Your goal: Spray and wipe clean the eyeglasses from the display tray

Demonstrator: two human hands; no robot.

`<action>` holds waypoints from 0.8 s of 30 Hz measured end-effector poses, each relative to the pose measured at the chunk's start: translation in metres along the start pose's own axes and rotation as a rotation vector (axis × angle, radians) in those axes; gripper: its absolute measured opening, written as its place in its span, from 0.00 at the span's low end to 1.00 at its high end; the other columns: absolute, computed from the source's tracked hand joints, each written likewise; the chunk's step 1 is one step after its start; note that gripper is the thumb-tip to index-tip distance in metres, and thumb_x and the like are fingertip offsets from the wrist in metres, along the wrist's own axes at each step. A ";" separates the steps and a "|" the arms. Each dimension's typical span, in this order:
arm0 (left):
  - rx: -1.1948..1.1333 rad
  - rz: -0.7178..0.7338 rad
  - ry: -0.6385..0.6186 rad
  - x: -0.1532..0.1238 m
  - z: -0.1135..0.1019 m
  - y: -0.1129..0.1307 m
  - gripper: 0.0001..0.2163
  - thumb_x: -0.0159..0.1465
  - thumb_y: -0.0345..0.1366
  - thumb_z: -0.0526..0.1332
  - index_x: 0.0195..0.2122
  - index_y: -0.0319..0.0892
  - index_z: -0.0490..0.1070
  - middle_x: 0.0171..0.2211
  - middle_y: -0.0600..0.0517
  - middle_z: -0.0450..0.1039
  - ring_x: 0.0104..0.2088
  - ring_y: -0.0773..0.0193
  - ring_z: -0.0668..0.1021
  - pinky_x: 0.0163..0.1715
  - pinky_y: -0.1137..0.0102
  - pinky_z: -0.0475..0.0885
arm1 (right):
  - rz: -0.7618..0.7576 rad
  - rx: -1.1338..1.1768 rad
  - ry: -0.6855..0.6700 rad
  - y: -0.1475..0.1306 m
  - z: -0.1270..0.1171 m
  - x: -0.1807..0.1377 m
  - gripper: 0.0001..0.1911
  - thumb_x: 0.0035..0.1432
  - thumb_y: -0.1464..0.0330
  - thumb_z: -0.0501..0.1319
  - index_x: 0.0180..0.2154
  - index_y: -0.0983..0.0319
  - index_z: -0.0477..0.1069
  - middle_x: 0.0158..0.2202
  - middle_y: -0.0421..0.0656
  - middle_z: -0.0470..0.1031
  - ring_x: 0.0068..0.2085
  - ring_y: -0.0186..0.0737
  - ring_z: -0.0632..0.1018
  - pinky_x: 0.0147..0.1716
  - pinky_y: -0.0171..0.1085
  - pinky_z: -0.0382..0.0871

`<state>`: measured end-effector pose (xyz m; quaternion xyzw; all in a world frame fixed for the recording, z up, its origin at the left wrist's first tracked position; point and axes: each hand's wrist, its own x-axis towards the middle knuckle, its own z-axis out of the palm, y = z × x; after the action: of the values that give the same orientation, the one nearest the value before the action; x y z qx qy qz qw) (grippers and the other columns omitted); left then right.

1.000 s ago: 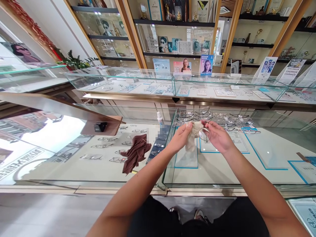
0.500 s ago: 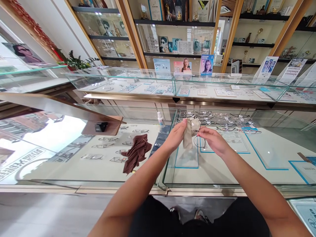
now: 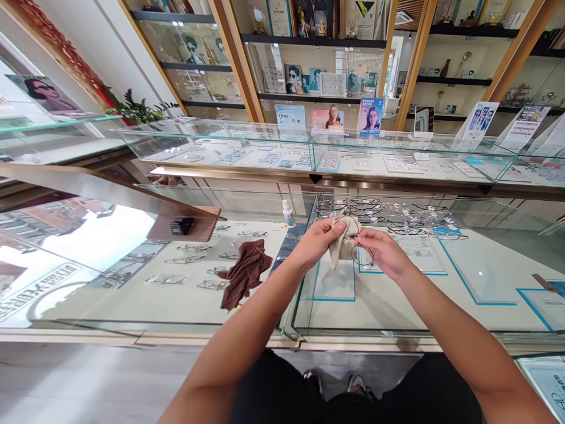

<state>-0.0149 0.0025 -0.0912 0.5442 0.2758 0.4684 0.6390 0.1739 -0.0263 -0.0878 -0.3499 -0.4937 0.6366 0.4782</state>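
Above the glass display case, my left hand (image 3: 318, 240) grips a beige cleaning cloth (image 3: 338, 247), with the thumb pressing it over one lens. The cloth is folded around the upper part of a pair of eyeglasses (image 3: 362, 257) with thin dark round rims. My right hand (image 3: 380, 250) pinches the glasses near the bridge between thumb and fingers. One round lens hangs below the right fingertips, uncovered; the other is mostly hidden by the cloth.
A crumpled brown cloth (image 3: 246, 274) lies on the glass to the left. Behind it stand a white spray bottle (image 3: 288, 213) and, farther left, a wood-framed mirror (image 3: 110, 235). Several eyeglass frames (image 3: 406, 215) sit in rows at the back right. Another glass case (image 3: 247, 168) runs behind.
My left hand has shifted right and closed the cloth over the upper lens, which was uncovered before. The cloth is now bunched instead of hanging flat. The glasses have tilted slightly.
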 end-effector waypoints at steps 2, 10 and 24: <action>-0.013 -0.013 -0.008 -0.001 0.002 0.002 0.24 0.50 0.53 0.79 0.34 0.37 0.79 0.28 0.52 0.78 0.28 0.68 0.76 0.30 0.73 0.70 | 0.009 0.018 0.002 0.000 0.000 0.000 0.13 0.44 0.59 0.76 0.25 0.59 0.78 0.31 0.39 0.74 0.36 0.38 0.71 0.41 0.39 0.62; 0.055 0.065 0.116 -0.007 0.021 0.002 0.23 0.45 0.49 0.81 0.31 0.39 0.75 0.23 0.56 0.75 0.23 0.70 0.73 0.25 0.74 0.68 | 0.039 0.097 -0.039 0.010 0.006 0.000 0.16 0.43 0.57 0.78 0.27 0.60 0.80 0.31 0.39 0.76 0.37 0.37 0.72 0.42 0.39 0.62; -0.064 0.023 0.032 -0.002 0.005 0.000 0.25 0.54 0.56 0.75 0.38 0.37 0.80 0.32 0.47 0.82 0.29 0.63 0.80 0.34 0.69 0.76 | -0.004 0.014 0.013 0.008 0.007 -0.001 0.16 0.44 0.55 0.77 0.27 0.58 0.79 0.33 0.39 0.78 0.39 0.38 0.73 0.44 0.39 0.63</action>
<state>-0.0111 -0.0012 -0.0896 0.5192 0.2646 0.4927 0.6462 0.1658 -0.0294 -0.0940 -0.3494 -0.4868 0.6368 0.4852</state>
